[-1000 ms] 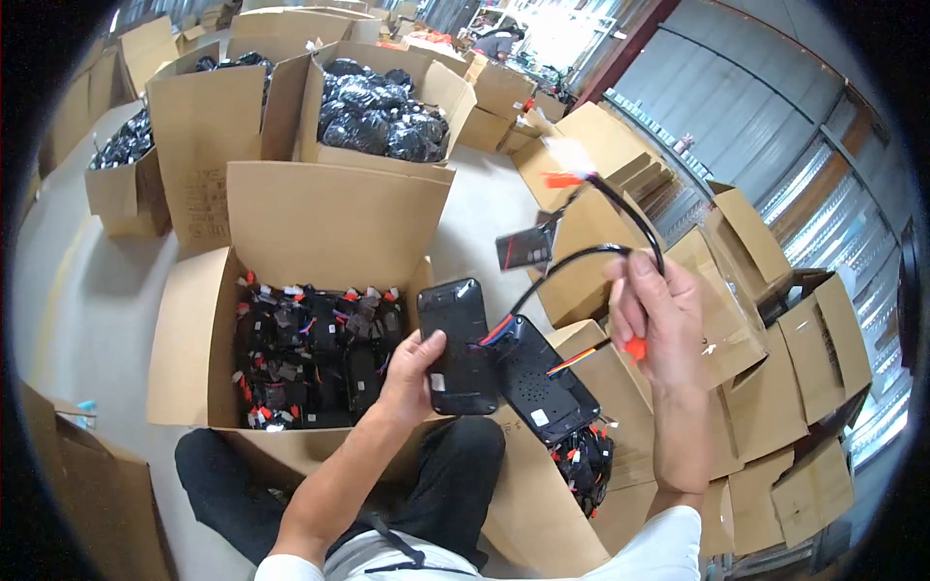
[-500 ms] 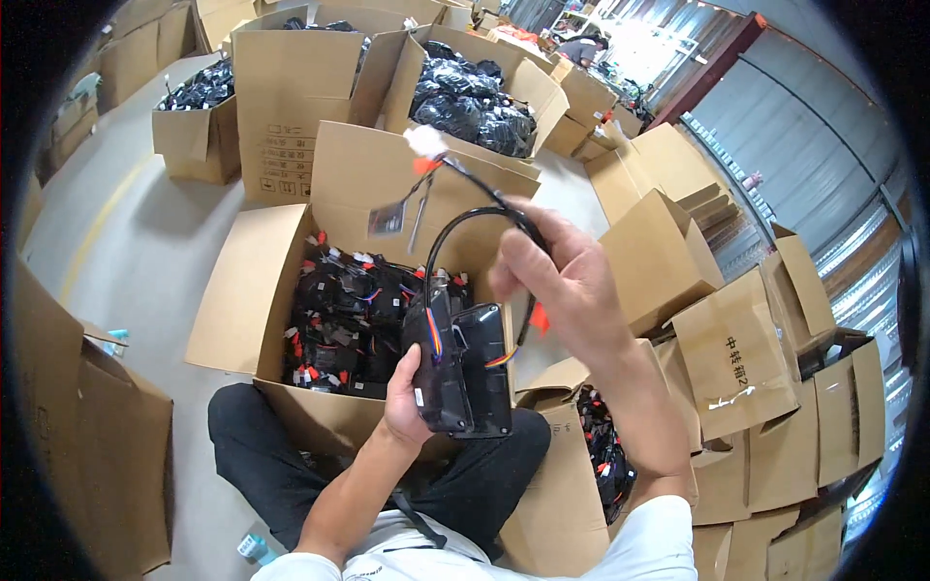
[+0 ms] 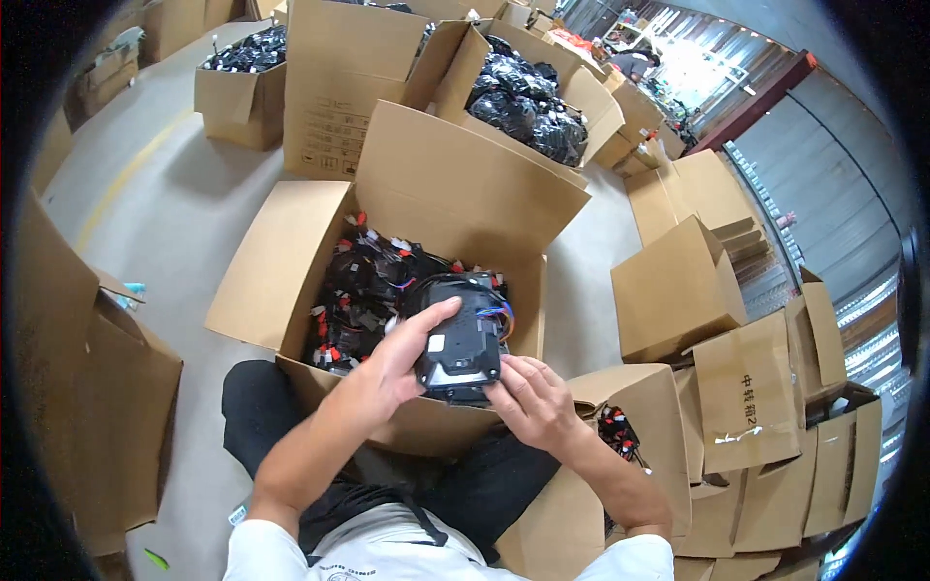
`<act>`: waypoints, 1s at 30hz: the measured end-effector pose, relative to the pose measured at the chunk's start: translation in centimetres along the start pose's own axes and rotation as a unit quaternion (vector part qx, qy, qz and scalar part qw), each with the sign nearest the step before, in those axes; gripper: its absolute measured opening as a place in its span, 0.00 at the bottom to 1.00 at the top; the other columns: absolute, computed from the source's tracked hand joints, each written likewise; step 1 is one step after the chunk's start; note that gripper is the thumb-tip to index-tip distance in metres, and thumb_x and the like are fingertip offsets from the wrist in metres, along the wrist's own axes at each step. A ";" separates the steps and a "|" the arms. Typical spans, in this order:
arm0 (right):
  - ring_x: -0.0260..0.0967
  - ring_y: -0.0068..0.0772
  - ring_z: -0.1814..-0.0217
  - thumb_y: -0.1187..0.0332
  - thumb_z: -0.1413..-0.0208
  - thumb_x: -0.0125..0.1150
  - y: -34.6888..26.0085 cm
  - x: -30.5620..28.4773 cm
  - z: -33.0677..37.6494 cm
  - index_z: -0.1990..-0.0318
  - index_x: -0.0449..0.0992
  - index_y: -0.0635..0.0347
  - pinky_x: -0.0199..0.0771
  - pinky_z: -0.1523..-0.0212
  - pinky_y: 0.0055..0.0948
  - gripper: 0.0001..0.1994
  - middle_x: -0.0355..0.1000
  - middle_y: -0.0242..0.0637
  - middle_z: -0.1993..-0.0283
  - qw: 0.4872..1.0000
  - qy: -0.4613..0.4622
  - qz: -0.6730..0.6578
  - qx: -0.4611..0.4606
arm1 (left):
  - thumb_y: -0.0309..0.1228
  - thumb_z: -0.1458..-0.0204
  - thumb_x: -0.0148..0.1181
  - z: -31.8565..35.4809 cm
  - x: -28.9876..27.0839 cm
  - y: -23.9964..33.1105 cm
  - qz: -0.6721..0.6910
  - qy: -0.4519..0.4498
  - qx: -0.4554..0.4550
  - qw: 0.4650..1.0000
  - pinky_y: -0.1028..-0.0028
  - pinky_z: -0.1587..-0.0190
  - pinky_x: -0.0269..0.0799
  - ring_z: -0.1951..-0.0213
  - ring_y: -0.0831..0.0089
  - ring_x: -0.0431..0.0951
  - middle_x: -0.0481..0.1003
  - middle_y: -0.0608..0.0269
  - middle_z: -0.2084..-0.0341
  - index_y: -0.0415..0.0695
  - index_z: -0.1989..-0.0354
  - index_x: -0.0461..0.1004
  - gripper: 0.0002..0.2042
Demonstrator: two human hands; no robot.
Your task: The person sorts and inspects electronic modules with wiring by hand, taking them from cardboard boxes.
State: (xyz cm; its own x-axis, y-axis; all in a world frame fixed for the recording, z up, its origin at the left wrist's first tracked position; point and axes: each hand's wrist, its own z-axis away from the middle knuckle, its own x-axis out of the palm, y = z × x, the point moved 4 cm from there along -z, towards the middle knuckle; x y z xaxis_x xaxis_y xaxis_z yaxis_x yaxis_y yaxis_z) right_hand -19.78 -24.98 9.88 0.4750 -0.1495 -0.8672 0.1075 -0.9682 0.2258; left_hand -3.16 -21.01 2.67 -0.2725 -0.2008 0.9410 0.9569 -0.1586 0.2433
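Seated on a pale grey concrete floor (image 3: 165, 223) among many brown cardboard boxes. Straight ahead at twelve o'clock: a large open brown cardboard carton (image 3: 291, 261) with its flaps spread, holding a dense heap of black electronic units with red and white connector plugs (image 3: 363, 290). Filled perhaps halfway or more, as far as can be judged; depth hidden. Beyond it at twelve to one o'clock, a further open carton of black plastic-bagged items (image 3: 528, 102), and at eleven o'clock a smaller carton with similar black contents (image 3: 242, 58). At three to four o'clock, a stack of closed and half-closed brown boxes (image 3: 746, 387); just below it at four o'clock, a small open box showing red and black wired parts (image 3: 615, 431).

Held over the near rim of the big carton: one black rectangular plastic module with a small white label and a coil of blue, orange and black wires (image 3: 460, 339) at its far end. Wires gathered close against the body, not trailing. Left hand (image 3: 407, 358) wrapped over its left side, fingers curled and gripping, thumb across the top. Right hand (image 3: 533, 397) at its lower right corner, fingertips pressed to the edge, loosely bent, supporting rather than clasping.

Judged as near the end for this one unit: bundled, above the carton, not yet laid among the others. Release into the heap left to do.
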 end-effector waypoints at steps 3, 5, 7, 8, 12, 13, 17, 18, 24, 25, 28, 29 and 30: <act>0.76 0.44 0.51 0.76 0.52 0.63 1.3 -0.3 0.5 0.55 0.74 0.68 0.81 0.54 0.40 0.15 0.74 0.44 0.52 0.999 0.032 -0.015 0.008 | 0.36 0.43 0.62 -1.0 0.0 3.4 -0.214 0.103 0.014 0.971 0.65 0.56 0.82 0.64 0.68 0.84 0.81 0.56 0.62 0.38 0.52 0.76 0.16; 0.75 0.46 0.52 0.78 0.53 0.63 2.5 -0.1 1.9 0.54 0.74 0.69 0.80 0.54 0.38 0.17 0.74 0.46 0.53 0.994 -0.016 -0.065 0.087 | 0.38 0.48 0.66 -1.4 -0.4 7.9 -0.650 0.108 0.074 0.748 0.64 0.56 0.79 0.61 0.70 0.83 0.82 0.57 0.65 0.39 0.60 0.79 0.15; 0.75 0.49 0.52 0.81 0.54 0.64 2.6 -0.1 3.8 0.51 0.74 0.69 0.79 0.54 0.38 0.19 0.74 0.49 0.53 0.981 -0.030 -0.130 0.138 | 0.42 0.56 0.69 -0.9 -0.3 10.8 -0.928 0.125 0.001 0.351 0.65 0.57 0.79 0.61 0.62 0.84 0.82 0.52 0.65 0.40 0.63 0.81 0.18; 0.75 0.49 0.52 0.82 0.53 0.65 2.8 -0.3 4.8 0.50 0.74 0.67 0.78 0.53 0.39 0.20 0.74 0.49 0.52 0.963 -0.031 -0.182 0.196 | 0.40 0.56 0.68 -0.8 -0.6 11.1 -0.976 0.099 -0.091 0.169 0.64 0.59 0.79 0.62 0.57 0.83 0.82 0.52 0.66 0.41 0.64 0.82 0.15; 0.75 0.36 0.51 0.81 0.47 0.65 5.3 -3.2 7.1 0.45 0.72 0.65 0.75 0.49 0.33 0.20 0.75 0.44 0.52 0.861 0.068 -0.270 0.425 | 0.35 0.54 0.68 2.7 0.9 14.0 -0.984 0.116 -0.112 0.072 0.62 0.60 0.78 0.63 0.55 0.83 0.81 0.51 0.68 0.42 0.63 0.81 0.13; 0.74 0.30 0.52 0.79 0.45 0.64 6.3 -3.9 8.0 0.45 0.72 0.66 0.74 0.49 0.31 0.19 0.76 0.41 0.53 0.809 0.122 -0.284 0.500 | 0.36 0.53 0.68 3.3 2.0 14.4 -0.977 0.138 -0.016 0.159 0.62 0.59 0.77 0.61 0.56 0.82 0.81 0.51 0.65 0.40 0.60 0.79 0.15; 0.71 0.22 0.55 0.70 0.39 0.63 10.4 -4.8 6.3 0.43 0.71 0.68 0.76 0.53 0.26 0.19 0.75 0.35 0.52 0.774 0.291 -0.240 0.509 | 0.33 0.51 0.70 6.8 7.6 11.8 -0.824 0.078 0.187 0.528 0.65 0.60 0.73 0.65 0.63 0.79 0.78 0.52 0.71 0.36 0.58 0.73 0.18; 0.71 0.22 0.54 0.69 0.38 0.63 11.0 -3.7 5.4 0.42 0.71 0.68 0.76 0.53 0.26 0.19 0.75 0.35 0.52 0.762 0.307 -0.280 0.497 | 0.31 0.51 0.70 7.1 8.1 10.5 -0.789 0.048 0.199 0.579 0.66 0.57 0.72 0.63 0.67 0.77 0.77 0.51 0.69 0.36 0.56 0.73 0.17; 0.72 0.20 0.53 0.68 0.34 0.58 6.7 -0.7 0.4 0.39 0.68 0.70 0.78 0.57 0.23 0.20 0.75 0.34 0.50 0.679 0.278 -0.522 0.435 | 0.32 0.49 0.69 5.1 11.9 5.0 -0.830 -0.090 0.333 0.438 0.55 0.44 0.69 0.42 0.39 0.68 0.55 0.38 0.34 0.35 0.52 0.63 0.23; 0.72 0.20 0.53 0.68 0.34 0.58 6.6 -0.8 0.5 0.39 0.68 0.70 0.78 0.57 0.23 0.20 0.75 0.34 0.50 0.678 0.277 -0.523 0.436 | 0.32 0.49 0.69 5.1 11.7 4.9 -0.831 -0.089 0.331 0.438 0.55 0.44 0.69 0.42 0.39 0.68 0.55 0.38 0.34 0.35 0.52 0.63 0.23; 0.68 0.26 0.44 0.63 0.36 0.61 6.3 0.1 0.9 0.37 0.66 0.68 0.71 0.44 0.28 0.25 0.72 0.38 0.45 0.611 0.243 -0.629 0.415 | 0.35 0.50 0.70 4.8 11.3 4.2 -0.845 -0.101 0.304 0.429 0.55 0.46 0.70 0.44 0.37 0.69 0.56 0.37 0.35 0.35 0.51 0.62 0.25; 0.68 0.26 0.44 0.63 0.36 0.61 6.0 0.6 0.8 0.37 0.66 0.68 0.71 0.44 0.28 0.25 0.72 0.38 0.45 0.607 0.243 -0.629 0.420 | 0.36 0.50 0.70 4.5 11.0 4.1 -0.843 -0.102 0.322 0.419 0.55 0.46 0.70 0.45 0.36 0.70 0.57 0.37 0.36 0.36 0.51 0.62 0.26; 0.67 0.27 0.43 0.61 0.38 0.64 5.5 0.5 0.0 0.36 0.63 0.68 0.70 0.42 0.28 0.29 0.71 0.38 0.45 0.675 0.249 -0.573 0.393 | 0.36 0.50 0.70 4.1 10.8 3.9 -0.840 -0.102 0.339 0.411 0.55 0.46 0.70 0.46 0.36 0.71 0.58 0.37 0.37 0.37 0.50 0.62 0.27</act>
State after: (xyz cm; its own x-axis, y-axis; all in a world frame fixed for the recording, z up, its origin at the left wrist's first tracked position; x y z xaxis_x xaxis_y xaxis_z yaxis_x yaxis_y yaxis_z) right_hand -18.94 -30.40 10.68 0.7293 0.6836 0.0276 0.2493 -0.2280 -0.9412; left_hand -1.98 -19.85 14.74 -0.6577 -0.2626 -0.7061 -0.7381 0.4120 0.5343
